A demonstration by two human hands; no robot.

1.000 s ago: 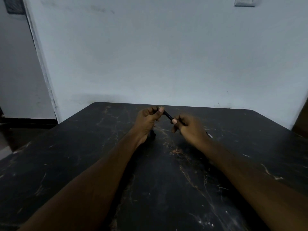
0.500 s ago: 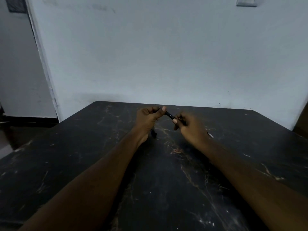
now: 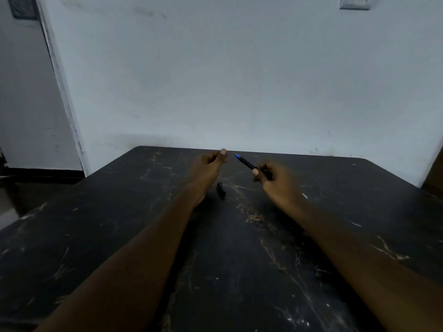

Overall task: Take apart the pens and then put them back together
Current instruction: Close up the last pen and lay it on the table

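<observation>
Dark marble table [image 3: 239, 271]: right hand [image 3: 278, 180] grips pen [image 3: 245, 162]; left hand [image 3: 208, 164] curled, contents unclear.

Pen [image 3: 245, 161] in right hand [image 3: 275, 180], tip toward left hand [image 3: 209, 164]; cap [image 3: 221, 190] on table [image 3: 119, 224] btwn wrists, nearer left.

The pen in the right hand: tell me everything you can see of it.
The pen is slim and dark, black plastic by the look, with a blue tip section ending in a fine point, so it is uncapped. It is held in the air above the table, tilted, tip up and toward the left hand, which does not touch it. Only the right hand touches it, pinching the rear part; that end is hidden in the fingers.
</observation>
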